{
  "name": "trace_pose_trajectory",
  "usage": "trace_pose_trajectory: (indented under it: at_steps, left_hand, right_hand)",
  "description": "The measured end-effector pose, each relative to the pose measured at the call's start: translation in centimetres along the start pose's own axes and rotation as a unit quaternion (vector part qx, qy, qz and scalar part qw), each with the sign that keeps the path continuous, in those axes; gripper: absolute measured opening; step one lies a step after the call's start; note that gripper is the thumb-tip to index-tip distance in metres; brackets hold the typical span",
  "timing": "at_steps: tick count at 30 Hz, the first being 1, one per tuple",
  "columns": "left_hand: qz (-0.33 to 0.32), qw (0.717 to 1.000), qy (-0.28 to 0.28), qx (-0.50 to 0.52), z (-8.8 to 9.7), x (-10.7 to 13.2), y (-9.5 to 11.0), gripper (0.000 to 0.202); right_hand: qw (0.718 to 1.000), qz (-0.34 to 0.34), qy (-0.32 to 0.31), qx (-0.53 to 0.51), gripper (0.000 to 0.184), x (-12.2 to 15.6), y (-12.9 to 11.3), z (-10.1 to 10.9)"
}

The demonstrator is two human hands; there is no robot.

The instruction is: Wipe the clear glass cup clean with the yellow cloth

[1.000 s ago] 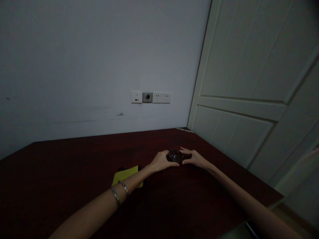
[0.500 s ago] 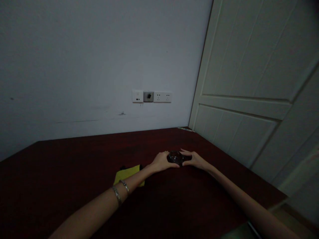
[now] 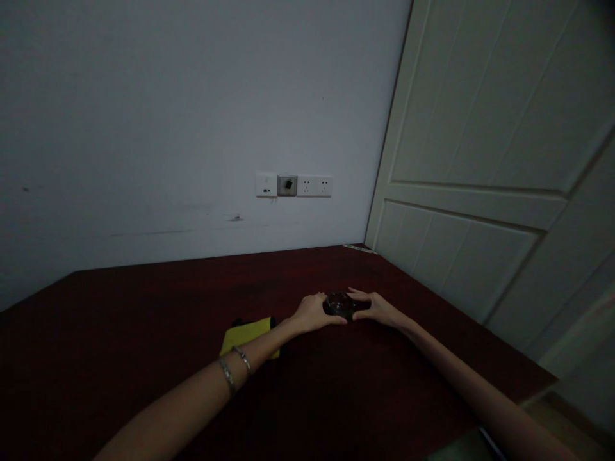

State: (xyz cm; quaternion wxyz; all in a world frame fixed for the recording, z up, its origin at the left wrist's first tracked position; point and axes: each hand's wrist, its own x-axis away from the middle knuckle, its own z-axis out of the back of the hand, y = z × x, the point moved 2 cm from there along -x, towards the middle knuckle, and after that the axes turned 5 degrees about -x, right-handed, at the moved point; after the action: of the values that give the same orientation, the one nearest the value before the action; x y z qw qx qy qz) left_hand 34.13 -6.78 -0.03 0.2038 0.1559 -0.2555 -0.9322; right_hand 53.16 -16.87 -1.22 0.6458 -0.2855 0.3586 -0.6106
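A small, round, see-through object (image 3: 339, 303), glassy with bright glints, is on the dark red tabletop between my hands. Whether it is a bowl, a lid or something else is too dark to tell. My left hand (image 3: 312, 312) curves round its left side, thumb in front and fingers behind. From the other side my right hand (image 3: 377, 308) cups it, its thumb and fingers bent toward the rim. Beside my left forearm lies a yellow cloth-like piece (image 3: 246, 333) with dark edges, partly covered by the arm.
The dark red table (image 3: 158, 307) meets a pale wall (image 3: 192, 115) with sockets (image 3: 314, 186) at the back. A white panelled door (image 3: 461, 243) borders its right side. A thin strip (image 3: 360, 248) lies in the far corner.
The view has shifted very slightly. Both hands stay around the glassy object, and nothing else has visibly moved.
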Motion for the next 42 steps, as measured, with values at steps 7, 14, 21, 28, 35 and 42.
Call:
trace_pose_trajectory:
  at_steps: [7,14,21,28,35,42]
  left_hand:
    - [0.003,0.999,-0.019,-0.025,-0.4,0.0,-0.3,0.076]
    - [0.059,0.991,-0.096,-0.067,0.5,1.4,-0.1,0.122]
    - [0.160,0.980,-0.037,-0.110,5.7,2.8,-4.4,0.099]
    - [0.278,0.945,0.012,-0.171,8.7,7.2,-12.4,0.092]
    - [0.284,0.931,0.038,-0.227,8.9,11.3,-15.2,0.082]
    - [0.265,0.926,0.056,-0.262,8.7,12.0,-14.9,0.066]
  right_hand:
    - [1.000,-0.020,0.005,-0.005,0.074,0.0,0.1,0.1]
    - [0.994,-0.057,0.083,-0.030,0.088,0.8,-0.1,2.8]
    - [0.973,0.022,0.223,-0.049,0.067,-2.5,-4.8,4.3]
    - [0.977,0.119,0.175,0.017,0.058,-9.0,-11.4,-4.2]
    - [0.971,0.130,0.092,0.177,0.053,-12.5,-12.0,-12.5]
    - [0.958,0.062,0.103,0.261,0.032,-13.0,-8.2,-15.1]
